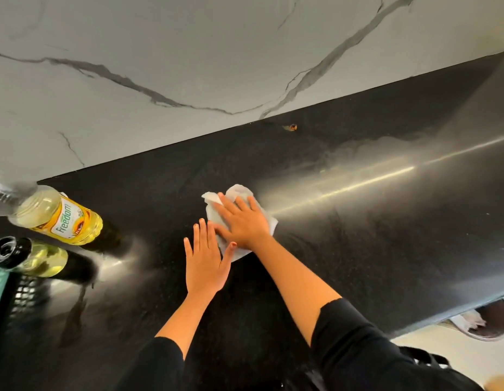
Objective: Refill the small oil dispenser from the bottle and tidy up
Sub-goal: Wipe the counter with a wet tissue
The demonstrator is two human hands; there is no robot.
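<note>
A white paper towel (236, 193) lies crumpled on the black countertop (358, 235). My right hand (242, 220) presses flat on it with straight fingers. My left hand (204, 258) lies flat beside it, fingers straight, its thumb touching the towel's near edge. At the left stands the large oil bottle (59, 217) with a yellow "Freedom" label, part full. In front of it stands the small oil dispenser (34, 256) with a black top and yellow oil inside.
A white marble wall (189, 52) backs the counter. A small brown speck (293, 127) sits near the wall. A teal and black basket (8, 289) is at the left edge. The counter's front edge runs at lower right, floor beyond.
</note>
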